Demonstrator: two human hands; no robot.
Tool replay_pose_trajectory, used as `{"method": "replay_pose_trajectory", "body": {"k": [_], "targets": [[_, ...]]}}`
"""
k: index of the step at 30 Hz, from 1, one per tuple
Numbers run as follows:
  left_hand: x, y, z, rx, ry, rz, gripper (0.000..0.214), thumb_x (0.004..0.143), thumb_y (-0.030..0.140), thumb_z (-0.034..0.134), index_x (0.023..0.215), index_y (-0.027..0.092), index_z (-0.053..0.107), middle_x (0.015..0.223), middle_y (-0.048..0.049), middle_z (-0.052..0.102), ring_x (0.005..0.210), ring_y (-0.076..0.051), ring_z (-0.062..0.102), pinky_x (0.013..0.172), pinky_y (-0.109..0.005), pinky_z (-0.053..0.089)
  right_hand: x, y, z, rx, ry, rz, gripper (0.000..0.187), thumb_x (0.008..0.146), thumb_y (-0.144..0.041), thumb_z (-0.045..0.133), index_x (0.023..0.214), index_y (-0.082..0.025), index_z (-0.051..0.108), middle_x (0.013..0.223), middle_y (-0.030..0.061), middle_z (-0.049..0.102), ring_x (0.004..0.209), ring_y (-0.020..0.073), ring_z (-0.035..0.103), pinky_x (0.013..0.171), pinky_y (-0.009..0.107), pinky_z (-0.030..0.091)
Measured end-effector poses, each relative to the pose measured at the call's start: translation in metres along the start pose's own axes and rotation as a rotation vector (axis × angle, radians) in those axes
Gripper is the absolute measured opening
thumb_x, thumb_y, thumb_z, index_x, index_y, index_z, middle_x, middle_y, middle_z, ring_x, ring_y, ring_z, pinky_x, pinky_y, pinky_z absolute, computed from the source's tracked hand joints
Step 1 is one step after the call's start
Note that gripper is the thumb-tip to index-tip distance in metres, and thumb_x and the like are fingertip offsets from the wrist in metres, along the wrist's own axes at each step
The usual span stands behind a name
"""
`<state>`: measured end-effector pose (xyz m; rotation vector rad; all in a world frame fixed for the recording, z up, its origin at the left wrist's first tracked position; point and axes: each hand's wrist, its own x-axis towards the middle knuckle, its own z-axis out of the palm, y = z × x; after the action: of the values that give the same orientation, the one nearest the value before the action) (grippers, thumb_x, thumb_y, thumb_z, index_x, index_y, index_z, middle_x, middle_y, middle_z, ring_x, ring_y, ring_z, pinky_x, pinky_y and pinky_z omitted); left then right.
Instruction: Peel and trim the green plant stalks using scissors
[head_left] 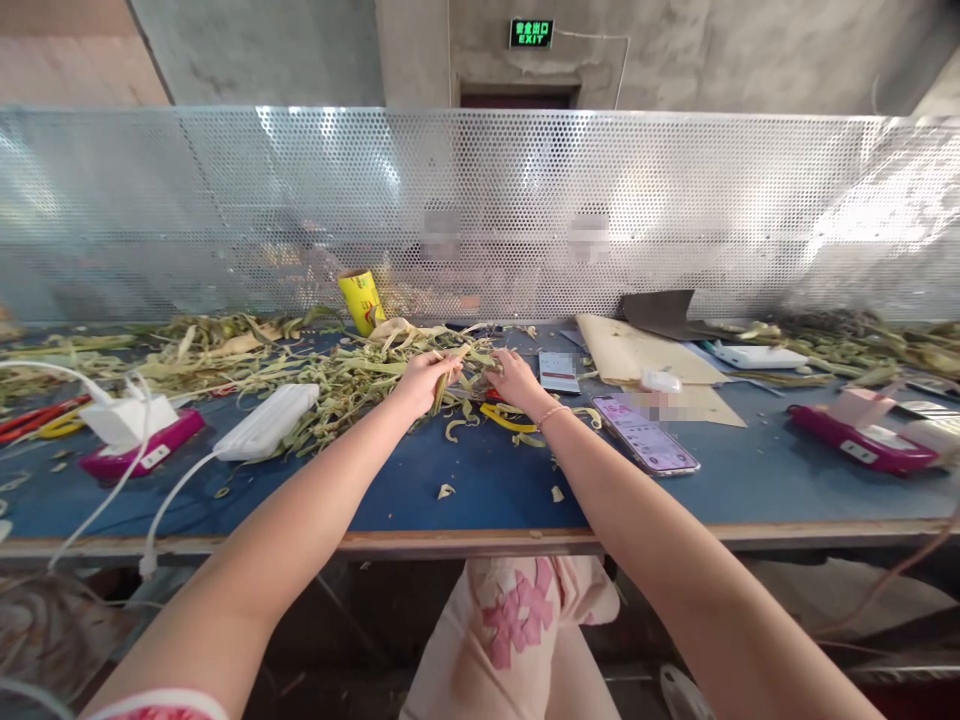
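Observation:
My left hand (427, 383) is closed on a few pale green, dried plant strips (442, 392), and their ends stick out past the fingers. Beside it, my right hand (516, 380) has its fingers bent in among the plant pieces; what is between its fingertips is hidden. Under and behind both hands spreads a heap of dried leaves and stalks (341, 385). Yellow-handled pliers or cutters (508, 420) lie just below my right hand, partly covered. A few small scraps (446, 491) rest on the blue tabletop (480, 505) in front of me.
A perforated metal screen (480, 200) stands along the back. At left are a yellow tube (361, 300), a white power bank (268, 422) and a magenta power strip (142, 448) with cables. Right of me lie two phones (646, 437), cardboard (637, 350) and another magenta strip (855, 440).

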<state>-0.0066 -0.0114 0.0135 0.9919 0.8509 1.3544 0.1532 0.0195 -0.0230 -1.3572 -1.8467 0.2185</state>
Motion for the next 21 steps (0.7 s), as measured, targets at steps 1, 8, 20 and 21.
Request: {"method": "replay_pose_trajectory", "body": {"k": [1, 8, 20, 21], "targets": [[0.002, -0.001, -0.001, -0.01, 0.014, -0.013, 0.01, 0.065, 0.004, 0.063, 0.059, 0.01, 0.058, 0.053, -0.0009, 0.06, 0.054, -0.008, 0.058, 0.063, -0.023, 0.051, -0.001, -0.002, -0.002, -0.048, 0.005, -0.04, 0.031, 0.071, -0.016, 0.054, 0.101, -0.014, 0.057, 0.106, 0.0134, 0.057, 0.104, 0.0232, 0.05, 0.093, 0.042, 0.035], [0.005, 0.002, -0.005, -0.109, 0.045, -0.053, 0.01, 0.066, 0.005, 0.062, 0.059, 0.01, 0.059, 0.053, -0.001, 0.059, 0.054, -0.01, 0.059, 0.061, -0.026, 0.054, -0.011, -0.024, -0.007, -0.168, -0.275, -0.432, 0.018, 0.072, -0.013, 0.055, 0.087, -0.015, 0.065, 0.093, 0.0091, 0.06, 0.093, 0.0191, 0.053, 0.091, 0.034, 0.035], [0.001, 0.001, -0.004, -0.05, -0.025, -0.121, 0.012, 0.071, 0.004, 0.056, 0.062, 0.01, 0.061, 0.066, -0.0055, 0.066, 0.063, -0.012, 0.063, 0.066, -0.027, 0.052, -0.008, -0.023, -0.013, 0.059, -0.214, -0.067, 0.013, 0.076, -0.018, 0.05, 0.065, -0.017, 0.058, 0.061, 0.0004, 0.059, 0.064, 0.0126, 0.056, 0.064, 0.023, 0.041], [0.002, 0.001, -0.005, -0.052, -0.037, -0.107, 0.012, 0.071, 0.004, 0.056, 0.063, 0.01, 0.062, 0.066, -0.0056, 0.066, 0.064, -0.012, 0.063, 0.066, -0.026, 0.052, -0.008, -0.023, -0.013, 0.163, -0.19, -0.011, 0.013, 0.075, -0.018, 0.051, 0.063, -0.017, 0.056, 0.058, -0.0009, 0.058, 0.061, 0.0118, 0.057, 0.063, 0.022, 0.042]]}}
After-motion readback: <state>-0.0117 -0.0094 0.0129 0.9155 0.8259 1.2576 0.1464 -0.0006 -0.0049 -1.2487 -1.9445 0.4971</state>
